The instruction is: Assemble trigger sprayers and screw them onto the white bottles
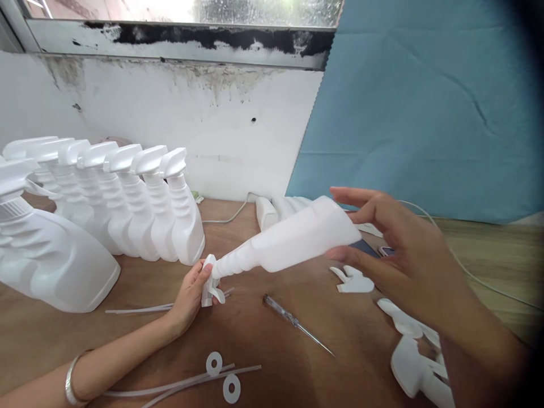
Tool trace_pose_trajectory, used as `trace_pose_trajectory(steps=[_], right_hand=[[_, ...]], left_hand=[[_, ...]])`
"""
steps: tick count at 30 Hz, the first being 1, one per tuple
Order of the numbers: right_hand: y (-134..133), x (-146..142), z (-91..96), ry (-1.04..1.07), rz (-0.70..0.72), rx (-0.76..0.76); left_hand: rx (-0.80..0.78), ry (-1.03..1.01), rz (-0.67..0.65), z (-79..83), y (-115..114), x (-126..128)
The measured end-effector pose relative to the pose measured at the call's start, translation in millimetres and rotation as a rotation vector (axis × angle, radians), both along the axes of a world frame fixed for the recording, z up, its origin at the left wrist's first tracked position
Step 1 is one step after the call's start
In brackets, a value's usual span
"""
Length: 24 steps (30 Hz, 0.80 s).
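Note:
My right hand (395, 249) grips the base of a white plastic spray bottle (293, 241), held tilted with its neck pointing down and left. At the neck, my left hand (191, 294) closes round a white trigger sprayer head (209, 281), pressing it against the bottle's mouth just above the wooden table (263, 334). A silver bangle sits on my left wrist.
A row of several finished white spray bottles (127, 204) stands at the left, a larger one (51, 255) nearest. Loose trigger heads (416, 362) lie at the right, one (355, 280) near centre. A clear-handled screwdriver (293, 322), thin dip tubes (182, 382) and white washers (232, 389) lie in front.

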State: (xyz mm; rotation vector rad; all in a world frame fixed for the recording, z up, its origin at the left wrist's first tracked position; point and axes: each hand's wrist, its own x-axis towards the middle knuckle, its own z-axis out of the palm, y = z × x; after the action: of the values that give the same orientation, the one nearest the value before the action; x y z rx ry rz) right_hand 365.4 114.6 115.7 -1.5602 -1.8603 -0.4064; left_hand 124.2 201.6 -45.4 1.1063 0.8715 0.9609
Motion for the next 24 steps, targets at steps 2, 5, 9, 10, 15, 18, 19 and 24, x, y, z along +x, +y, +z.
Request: trace_pose_trajectory(steps=[2,5,9,10,15,18,19,24], right_hand=[[0.4,-0.2,-1.8,0.055,-0.013,-0.057],[1.3,0.1,-5.6,0.203,0.063,-0.121],[2.8,1.4,-9.7,0.312,0.177,-0.132],[3.1,1.8,-9.9,0.313,0.180,-0.127],[1.8,1.2,-5.8,0.265,0.156,-0.063],[0.4,-0.7,-2.8,0.187,0.140,0.008],[0.3,-1.3,-2.1,0.158,0.134,0.030],[2.2,-2.0,-2.7,0.110,0.113,0.042]], left_hand=[[-0.003,-0.001,0.008,0.6,-0.5,0.1],[-0.012,0.000,0.021,1.2,-1.1,0.7],[-0.021,-0.017,0.044,0.1,-0.1,1.7],[-0.019,-0.018,0.044,-0.4,0.3,1.8],[-0.013,-0.003,0.036,-1.9,1.8,1.3],[0.001,0.000,0.034,-1.6,2.2,1.6],[0.006,0.005,0.036,-1.4,2.1,1.7],[0.015,0.021,0.043,-0.8,0.5,1.5]])
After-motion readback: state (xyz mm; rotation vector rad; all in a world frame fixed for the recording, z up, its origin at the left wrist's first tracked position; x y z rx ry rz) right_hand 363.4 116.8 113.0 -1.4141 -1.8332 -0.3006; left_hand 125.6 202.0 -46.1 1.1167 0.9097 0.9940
